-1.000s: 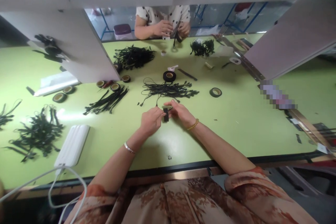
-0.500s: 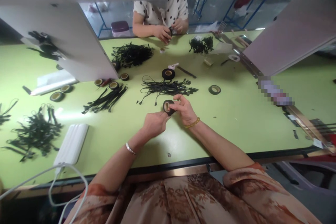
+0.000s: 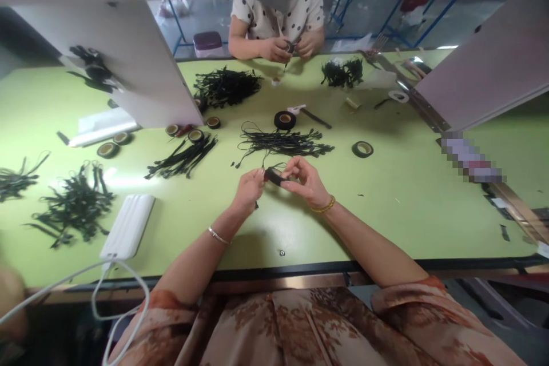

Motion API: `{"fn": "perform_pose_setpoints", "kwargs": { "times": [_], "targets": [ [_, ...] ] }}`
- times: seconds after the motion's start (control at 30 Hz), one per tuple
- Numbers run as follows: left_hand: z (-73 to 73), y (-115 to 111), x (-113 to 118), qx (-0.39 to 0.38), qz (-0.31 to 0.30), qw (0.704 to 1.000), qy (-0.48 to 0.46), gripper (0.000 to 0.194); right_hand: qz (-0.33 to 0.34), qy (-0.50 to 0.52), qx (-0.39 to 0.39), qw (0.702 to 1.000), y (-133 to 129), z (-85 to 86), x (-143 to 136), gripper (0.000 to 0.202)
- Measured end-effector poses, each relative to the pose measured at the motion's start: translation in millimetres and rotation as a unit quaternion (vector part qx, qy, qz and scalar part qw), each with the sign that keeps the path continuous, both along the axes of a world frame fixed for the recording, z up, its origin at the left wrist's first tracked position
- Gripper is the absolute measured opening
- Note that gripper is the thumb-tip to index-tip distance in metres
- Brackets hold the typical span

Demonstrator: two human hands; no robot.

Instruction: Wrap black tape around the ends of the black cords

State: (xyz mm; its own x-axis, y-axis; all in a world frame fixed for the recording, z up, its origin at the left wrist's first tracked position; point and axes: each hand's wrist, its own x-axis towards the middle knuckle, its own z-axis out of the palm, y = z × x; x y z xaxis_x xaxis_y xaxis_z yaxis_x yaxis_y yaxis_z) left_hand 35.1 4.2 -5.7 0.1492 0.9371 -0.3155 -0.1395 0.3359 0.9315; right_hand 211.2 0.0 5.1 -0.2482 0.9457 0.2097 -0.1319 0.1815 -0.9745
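Note:
My right hand [image 3: 307, 183] grips a roll of black tape [image 3: 274, 176] between thumb and fingers, the roll seen nearly edge-on. Close to its left side, my left hand [image 3: 249, 187] is closed in a pinch on a thin black cable, whose small dark end [image 3: 256, 205] hangs below the fingers. Just beyond my hands lies a bundle of black cables [image 3: 285, 143] with small connectors. Behind the bundle rests another black tape roll [image 3: 285, 120], and a further tape roll [image 3: 362, 149] lies off to the right.
A white power bank [image 3: 128, 226] with a white cable lies at left, beside a heap of black cables [image 3: 79, 203]. Upright panels [image 3: 163, 68] stand on both sides under a shelf. Across the table a co-worker's hands [image 3: 278, 50] hold a tape roll.
The tape roll in my right hand has turned from showing its open core to nearly edge-on. My left hand has drawn slightly away from it. The whole view has shifted a little.

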Motion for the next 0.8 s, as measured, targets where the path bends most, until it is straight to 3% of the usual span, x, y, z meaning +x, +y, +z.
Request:
{"fn": "perform_pose_setpoints", "kwargs": {
  "times": [0.07,0.17,0.27,0.37,0.53,0.6,0.7,0.8],
  "targets": [
    [2.9,1,-2,-0.021,-0.013,0.998,-0.059,0.039,0.007,-0.021,0.003,1.0,2,-3.1,0,0.039],
    [2.3,4,-5,-0.014,-0.035,0.997,-0.061,0.04,0.007,-0.017,-0.014,1.0,5,-7.2,2,0.039],
    [-5.1,7,-7,0.038,-0.029,0.999,-0.001,0.034,0.013,-0.023,-0.034,0.999,8,-10.8,3,0.042],
    [-11.9,6,-6,0.149,-0.021,0.982,0.11,0.025,-0.002,-0.037,-0.065,0.997,9,-13.2,1,0.043],
    [-9.5,1,-6,0.274,-0.032,0.918,0.284,0.017,-0.067,-0.042,-0.176,0.981,8,-8.1,-6,0.052],
    [-6.4,-2,-6,0.313,-0.034,0.89,0.33,0.019,-0.064,-0.031,-0.237,0.969,8,-3.9,-8,0.06],
    [-2.6,-7,-5,0.364,-0.088,0.83,0.413,0.022,-0.02,0.004,-0.302,0.953,7,-0.6,-10,0.06],
    [0.2,-12,-2,0.416,-0.161,0.762,0.469,0.022,-0.028,0.047,-0.309,0.95,6,-2.4,-12,0.042]
  ]
}}
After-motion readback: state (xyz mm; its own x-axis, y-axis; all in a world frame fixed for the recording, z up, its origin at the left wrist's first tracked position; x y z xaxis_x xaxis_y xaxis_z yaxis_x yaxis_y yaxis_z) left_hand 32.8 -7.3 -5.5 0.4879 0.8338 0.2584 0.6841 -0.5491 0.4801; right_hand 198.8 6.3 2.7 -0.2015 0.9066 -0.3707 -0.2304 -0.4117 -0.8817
